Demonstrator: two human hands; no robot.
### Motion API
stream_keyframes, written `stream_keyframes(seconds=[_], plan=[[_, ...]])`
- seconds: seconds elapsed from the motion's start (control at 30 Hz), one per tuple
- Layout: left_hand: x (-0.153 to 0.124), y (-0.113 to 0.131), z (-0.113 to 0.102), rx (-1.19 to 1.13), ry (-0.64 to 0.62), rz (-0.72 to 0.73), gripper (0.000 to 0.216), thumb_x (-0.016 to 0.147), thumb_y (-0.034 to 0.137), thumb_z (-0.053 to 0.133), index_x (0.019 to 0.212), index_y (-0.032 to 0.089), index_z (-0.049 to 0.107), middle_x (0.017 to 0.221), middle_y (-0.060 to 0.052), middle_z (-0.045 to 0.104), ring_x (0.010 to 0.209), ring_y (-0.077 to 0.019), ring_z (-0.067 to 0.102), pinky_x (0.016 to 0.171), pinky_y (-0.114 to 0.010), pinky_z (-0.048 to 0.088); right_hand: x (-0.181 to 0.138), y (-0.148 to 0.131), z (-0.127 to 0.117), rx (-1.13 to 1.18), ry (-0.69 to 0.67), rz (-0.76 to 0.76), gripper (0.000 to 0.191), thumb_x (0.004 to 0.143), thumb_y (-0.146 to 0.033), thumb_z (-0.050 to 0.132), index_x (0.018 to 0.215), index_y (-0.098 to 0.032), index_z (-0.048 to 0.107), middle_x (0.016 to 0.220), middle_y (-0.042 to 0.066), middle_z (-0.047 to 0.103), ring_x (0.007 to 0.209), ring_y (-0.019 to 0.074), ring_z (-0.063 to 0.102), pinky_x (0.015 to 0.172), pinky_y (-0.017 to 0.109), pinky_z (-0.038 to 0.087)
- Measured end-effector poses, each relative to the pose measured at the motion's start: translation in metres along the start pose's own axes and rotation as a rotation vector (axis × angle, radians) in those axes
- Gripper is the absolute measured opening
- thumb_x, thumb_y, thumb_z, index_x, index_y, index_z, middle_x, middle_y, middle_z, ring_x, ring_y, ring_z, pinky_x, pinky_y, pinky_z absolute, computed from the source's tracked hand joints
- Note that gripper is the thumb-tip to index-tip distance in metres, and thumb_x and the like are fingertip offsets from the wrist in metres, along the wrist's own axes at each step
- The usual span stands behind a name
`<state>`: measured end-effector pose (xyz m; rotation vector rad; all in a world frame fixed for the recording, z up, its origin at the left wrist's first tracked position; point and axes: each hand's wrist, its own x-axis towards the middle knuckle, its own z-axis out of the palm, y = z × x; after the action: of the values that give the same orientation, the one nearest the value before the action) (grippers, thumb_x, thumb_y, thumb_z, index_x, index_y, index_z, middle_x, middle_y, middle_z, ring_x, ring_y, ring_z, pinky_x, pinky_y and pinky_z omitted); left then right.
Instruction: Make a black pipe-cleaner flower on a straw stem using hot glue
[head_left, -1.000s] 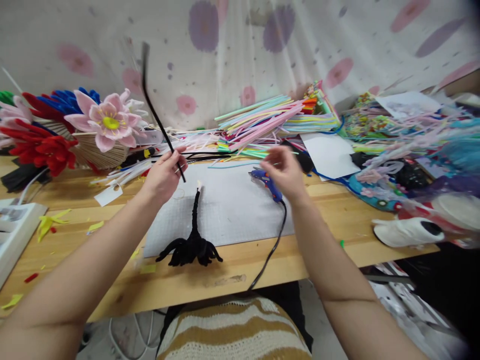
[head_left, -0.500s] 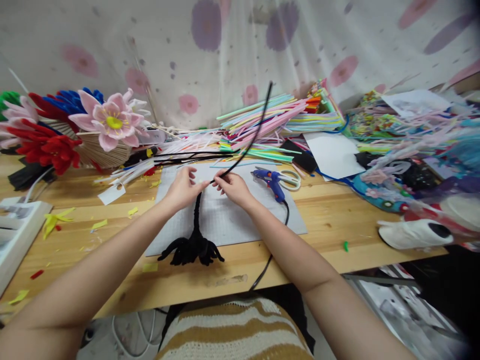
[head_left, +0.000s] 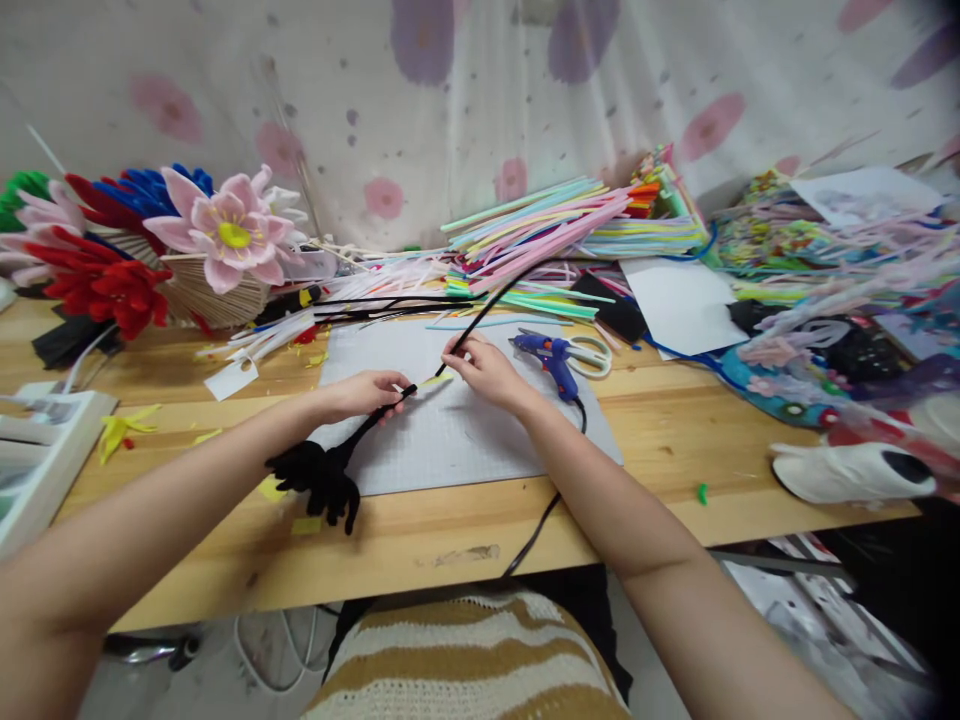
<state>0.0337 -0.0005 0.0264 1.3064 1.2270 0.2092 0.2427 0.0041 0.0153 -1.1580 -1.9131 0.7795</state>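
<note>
My left hand (head_left: 360,394) pinches the wrapped stem of a black fuzzy flower (head_left: 319,482). The flower's head hangs down to the lower left, over the table's front part, and its stem slants up to the right. A long black pipe cleaner (head_left: 491,305) is held near its lower end by my right hand (head_left: 489,372), the rest slanting up and right. Between the hands a short pale yellowish piece shows beside the end of the stem; what it is I cannot make out. Under both hands lies a grey cutting mat (head_left: 465,460).
A blue glue gun (head_left: 546,350) and scissors (head_left: 592,357) lie right of my right hand. Bundles of coloured pipe cleaners (head_left: 555,225) fill the back. Finished fuzzy flowers (head_left: 232,235) stand at left, a white spool (head_left: 847,473) at right. Yellow scraps (head_left: 124,430) dot the table (head_left: 675,420).
My left hand has lowered and turned, swinging the flower head left so its stem now slants. The hands are further apart. The pipe cleaner leans more to the right. The view has shifted slightly.
</note>
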Motion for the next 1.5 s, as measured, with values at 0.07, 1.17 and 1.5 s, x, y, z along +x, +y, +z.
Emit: stream_keyframes(seconds=[0.07, 1.17, 1.5], plan=[[0.001, -0.001, -0.005, 0.116, -0.084, -0.022, 0.032, 0.062, 0.018, 0.059, 0.093, 0.016, 0.062, 0.057, 0.001, 0.058, 0.045, -0.0113, 0.048, 0.047, -0.023, 0.036, 0.005, -0.009, -0.014, -0.021, -0.081, -0.014, 0.011, 0.078, -0.025, 0.05, 0.079, -0.015, 0.056, 0.086, 0.005, 0.058, 0.078, 0.013, 0.053, 0.069, 0.026, 0.042], [-0.001, -0.035, 0.039, 0.348, 0.628, -0.002, 0.034, 0.065, 0.05, 0.058, 0.06, 0.017, 0.058, 0.052, -0.005, 0.058, 0.052, -0.0168, 0.055, 0.048, -0.025, 0.037, -0.017, 0.014, 0.038, 0.588, -0.43, 0.33, 0.019, 0.068, -0.029, 0.059, 0.078, -0.016, 0.049, 0.06, -0.005, 0.047, 0.052, 0.0056, 0.044, 0.049, 0.02, 0.036], [0.019, -0.038, 0.057, -0.146, 0.503, 0.179, 0.023, 0.068, 0.035, 0.058, 0.057, 0.018, 0.048, 0.05, 0.0, 0.055, 0.044, -0.0128, 0.053, 0.047, -0.025, 0.042, -0.024, 0.004, 0.028, 0.649, -0.46, 0.284, 0.024, 0.066, -0.033, 0.064, 0.075, -0.015, 0.05, 0.062, -0.005, 0.048, 0.054, 0.0056, 0.042, 0.051, 0.02, 0.033]])
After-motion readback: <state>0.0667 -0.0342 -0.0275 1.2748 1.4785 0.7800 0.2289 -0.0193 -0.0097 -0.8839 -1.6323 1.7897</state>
